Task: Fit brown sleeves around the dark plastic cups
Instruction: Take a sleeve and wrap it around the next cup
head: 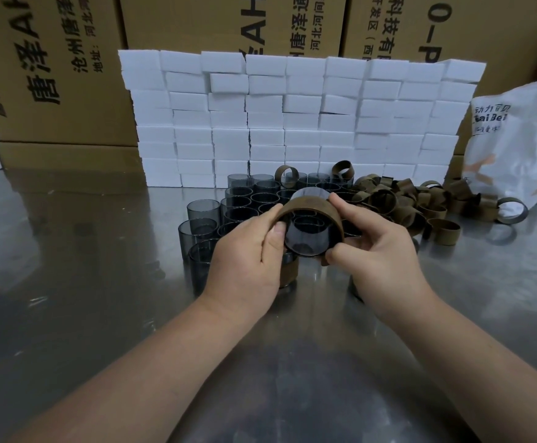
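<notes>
While both hands [311, 247] grip it, the light, smooth cup [307, 238] takes a thin, bendy sleeve [311, 207]; hold by the sides.

Packing or warehouse area: printed cardboard cartons [69, 68] across the top, stacked white blocks [292, 119] centre, steel worktable [69, 282] below.

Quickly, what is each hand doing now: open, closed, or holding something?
Left hand: grips the brown sleeve around the dark cup.
Right hand: pinches the same sleeve and cup.
</notes>
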